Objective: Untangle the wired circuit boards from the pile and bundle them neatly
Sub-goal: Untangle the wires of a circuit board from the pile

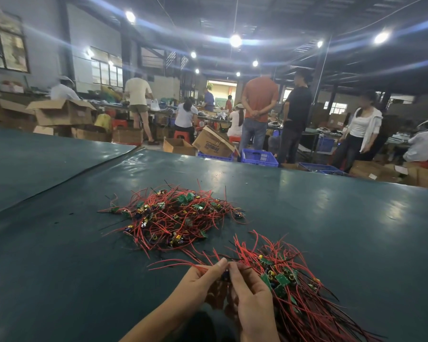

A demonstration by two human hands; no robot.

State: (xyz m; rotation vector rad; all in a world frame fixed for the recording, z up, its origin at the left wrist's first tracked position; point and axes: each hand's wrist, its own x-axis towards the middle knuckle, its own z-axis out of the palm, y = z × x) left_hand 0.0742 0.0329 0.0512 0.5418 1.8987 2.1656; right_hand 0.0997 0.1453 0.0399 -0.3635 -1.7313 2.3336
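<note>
A tangled pile (pixel 176 217) of small green circuit boards with red and black wires lies in the middle of the dark green table (pixel 331 230). Nearer, on the right, a second heap of boards (pixel 294 287) lies with its wires running roughly one way. My left hand (pixel 199 283) and my right hand (pixel 248 296) meet just left of that heap. Both pinch one small wired board (pixel 225 274) between thumb and fingers, its red wires trailing left and up. The board itself is mostly hidden by my fingers.
A seam in the table cover (pixel 89 169) runs diagonally at the left. Beyond the far edge stand blue plastic crates (pixel 258 157), cardboard boxes (pixel 214 143) and several people (pixel 258 112) at other benches.
</note>
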